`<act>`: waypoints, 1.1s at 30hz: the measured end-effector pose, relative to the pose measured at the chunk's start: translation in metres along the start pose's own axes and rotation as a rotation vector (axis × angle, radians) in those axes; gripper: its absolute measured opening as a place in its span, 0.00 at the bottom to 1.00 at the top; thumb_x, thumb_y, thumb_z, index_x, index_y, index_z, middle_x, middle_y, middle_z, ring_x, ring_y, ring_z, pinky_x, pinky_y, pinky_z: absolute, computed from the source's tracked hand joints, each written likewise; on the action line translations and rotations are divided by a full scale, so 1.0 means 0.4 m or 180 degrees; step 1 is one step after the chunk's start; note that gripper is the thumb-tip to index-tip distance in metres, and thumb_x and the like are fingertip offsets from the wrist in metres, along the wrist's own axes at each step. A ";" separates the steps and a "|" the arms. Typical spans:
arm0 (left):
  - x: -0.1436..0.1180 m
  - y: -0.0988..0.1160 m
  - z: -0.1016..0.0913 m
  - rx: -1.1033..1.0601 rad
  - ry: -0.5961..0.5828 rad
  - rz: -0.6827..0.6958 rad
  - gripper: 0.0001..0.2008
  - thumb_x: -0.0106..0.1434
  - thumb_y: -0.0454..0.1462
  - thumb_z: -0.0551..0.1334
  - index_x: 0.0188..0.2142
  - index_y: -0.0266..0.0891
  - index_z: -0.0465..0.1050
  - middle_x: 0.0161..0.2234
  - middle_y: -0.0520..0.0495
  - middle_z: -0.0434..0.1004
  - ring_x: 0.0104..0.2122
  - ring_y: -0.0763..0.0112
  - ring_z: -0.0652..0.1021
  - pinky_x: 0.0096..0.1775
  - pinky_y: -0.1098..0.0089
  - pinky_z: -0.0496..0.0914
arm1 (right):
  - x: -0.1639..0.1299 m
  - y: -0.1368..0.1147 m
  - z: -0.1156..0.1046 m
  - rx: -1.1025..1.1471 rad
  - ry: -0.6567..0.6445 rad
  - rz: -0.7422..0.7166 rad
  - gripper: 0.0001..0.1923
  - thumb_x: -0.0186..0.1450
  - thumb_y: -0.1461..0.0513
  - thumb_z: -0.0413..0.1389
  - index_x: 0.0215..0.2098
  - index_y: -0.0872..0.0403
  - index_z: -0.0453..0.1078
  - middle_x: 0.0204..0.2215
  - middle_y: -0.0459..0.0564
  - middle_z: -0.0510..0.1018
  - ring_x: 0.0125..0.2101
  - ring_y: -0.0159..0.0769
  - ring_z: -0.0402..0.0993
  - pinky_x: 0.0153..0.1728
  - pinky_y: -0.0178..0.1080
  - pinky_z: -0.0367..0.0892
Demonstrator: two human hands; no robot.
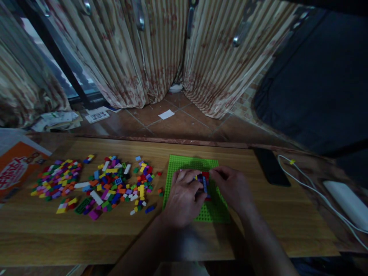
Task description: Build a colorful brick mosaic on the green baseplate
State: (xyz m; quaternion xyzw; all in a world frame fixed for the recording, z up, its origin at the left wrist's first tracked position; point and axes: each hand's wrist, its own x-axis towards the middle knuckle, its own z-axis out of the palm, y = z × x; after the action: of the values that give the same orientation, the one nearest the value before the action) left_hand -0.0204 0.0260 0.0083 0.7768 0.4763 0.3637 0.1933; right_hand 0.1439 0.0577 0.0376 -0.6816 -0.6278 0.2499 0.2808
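A: Brick cluster [204,183]: location?
B: On green baseplate [186,163], mid-table [258,230], between both hands.
A: Grip?
B: Left hand [184,195] and right hand [232,188]: fingers curled closed on the cluster from either side.
A: Surroundings?
B: Loose brick pile [100,184] left of plate; black phone [271,166] right.

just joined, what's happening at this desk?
A person is working with both hands over a green baseplate on a wooden table. The left hand and right hand close in on a small brick build of red, blue and yellow pieces sitting on the plate. A spread of loose coloured bricks lies to the left. A dark phone and a white cable lie to the right.
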 end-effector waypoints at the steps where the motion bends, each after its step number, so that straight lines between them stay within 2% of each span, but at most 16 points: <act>1: 0.000 0.000 0.000 -0.0018 -0.0003 -0.0002 0.03 0.59 0.33 0.65 0.32 0.42 0.74 0.53 0.46 0.74 0.53 0.57 0.70 0.56 0.49 0.62 | 0.002 0.004 -0.001 0.0017 0.0018 0.0014 0.14 0.62 0.52 0.54 0.31 0.53 0.75 0.27 0.49 0.80 0.26 0.38 0.74 0.30 0.39 0.64; 5: 0.002 0.000 -0.002 -0.0073 -0.0001 0.0000 0.04 0.58 0.32 0.65 0.33 0.42 0.74 0.52 0.46 0.74 0.53 0.57 0.70 0.55 0.49 0.63 | 0.006 0.018 0.011 0.0108 -0.0155 0.0132 0.15 0.58 0.52 0.59 0.36 0.53 0.76 0.29 0.49 0.81 0.25 0.36 0.74 0.30 0.39 0.66; 11: 0.004 -0.002 -0.002 -0.0061 0.0004 0.0010 0.04 0.58 0.31 0.65 0.33 0.42 0.74 0.52 0.47 0.75 0.53 0.58 0.71 0.55 0.51 0.63 | 0.015 0.035 0.034 0.0658 -0.0590 0.0308 0.13 0.56 0.54 0.61 0.36 0.54 0.75 0.29 0.48 0.81 0.30 0.37 0.76 0.32 0.38 0.68; 25: 0.006 -0.003 0.002 -0.0067 0.0054 0.0012 0.06 0.57 0.30 0.65 0.32 0.43 0.74 0.50 0.47 0.77 0.52 0.58 0.71 0.55 0.49 0.63 | 0.016 0.048 0.045 0.0983 -0.0696 0.0258 0.13 0.56 0.54 0.61 0.35 0.55 0.74 0.29 0.49 0.80 0.29 0.37 0.75 0.31 0.38 0.69; 33: 0.003 -0.001 0.004 -0.0085 0.0021 -0.0107 0.05 0.56 0.30 0.65 0.31 0.42 0.74 0.50 0.47 0.76 0.52 0.59 0.71 0.54 0.52 0.64 | 0.023 0.048 0.030 0.0886 -0.1000 0.0199 0.16 0.58 0.52 0.60 0.37 0.55 0.74 0.30 0.50 0.80 0.32 0.39 0.76 0.34 0.41 0.70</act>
State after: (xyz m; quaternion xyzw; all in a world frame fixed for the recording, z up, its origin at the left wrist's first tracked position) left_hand -0.0191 0.0274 0.0075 0.7648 0.4851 0.3694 0.2082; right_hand 0.1502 0.0666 0.0157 -0.6080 -0.6019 0.4460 0.2630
